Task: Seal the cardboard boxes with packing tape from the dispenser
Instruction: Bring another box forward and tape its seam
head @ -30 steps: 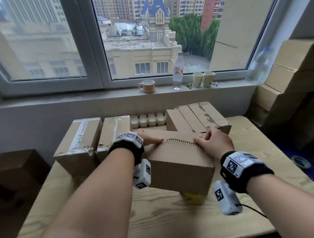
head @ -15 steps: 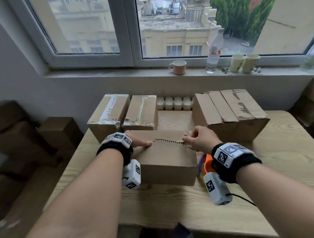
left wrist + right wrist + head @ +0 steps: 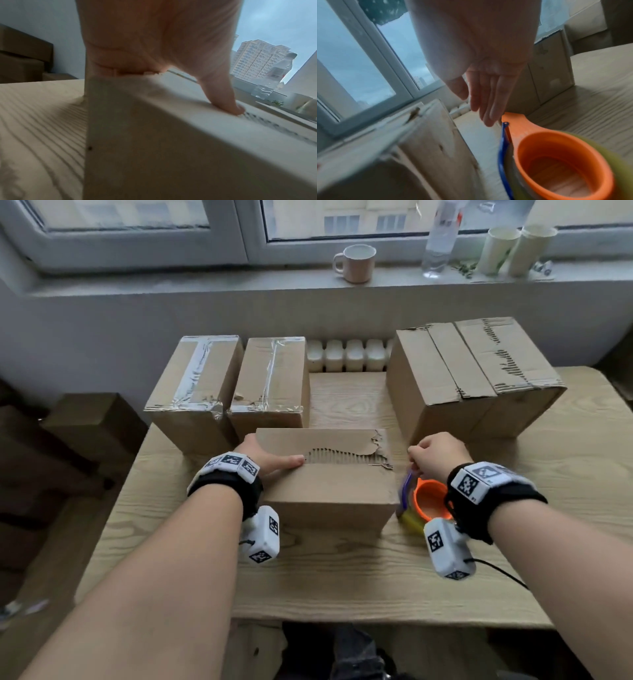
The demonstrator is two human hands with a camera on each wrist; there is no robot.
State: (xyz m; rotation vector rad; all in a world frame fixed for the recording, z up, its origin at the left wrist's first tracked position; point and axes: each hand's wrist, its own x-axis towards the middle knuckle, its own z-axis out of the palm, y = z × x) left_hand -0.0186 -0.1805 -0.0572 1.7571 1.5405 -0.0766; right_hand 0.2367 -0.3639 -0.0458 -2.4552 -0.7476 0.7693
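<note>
Wooden table (image 3: 342, 577) under a window sill carries several cardboard boxes. From the head view, the left hand (image 3: 270, 457) lies on the left end of the near box (image 3: 329, 491), thumb stretched flat along the torn seam of its top flaps, the other fingers hidden over the far-left edge. The right hand (image 3: 438, 453) hangs just right of that box, above the tape dispenser (image 3: 424, 505), which lies on the table beside the box's right end. Behind stand two taped boxes (image 3: 233, 392) on the left and a larger untaped box (image 3: 472, 381) on the right. A mug (image 3: 356, 263), a bottle (image 3: 440, 237) and two paper cups (image 3: 513, 248) sit on the sill.

The left wrist view shows the palm (image 3: 154, 40) over the box's corner, thumb tip (image 3: 229, 106) pressing on the top by the seam; the other fingers reach down the far side, mostly hidden.

The right wrist view shows the fingers (image 3: 489, 97) straight and together, pointing down, tips just beside the dispenser's orange handle (image 3: 517, 124), holding nothing; whether they touch it I cannot tell.
</note>
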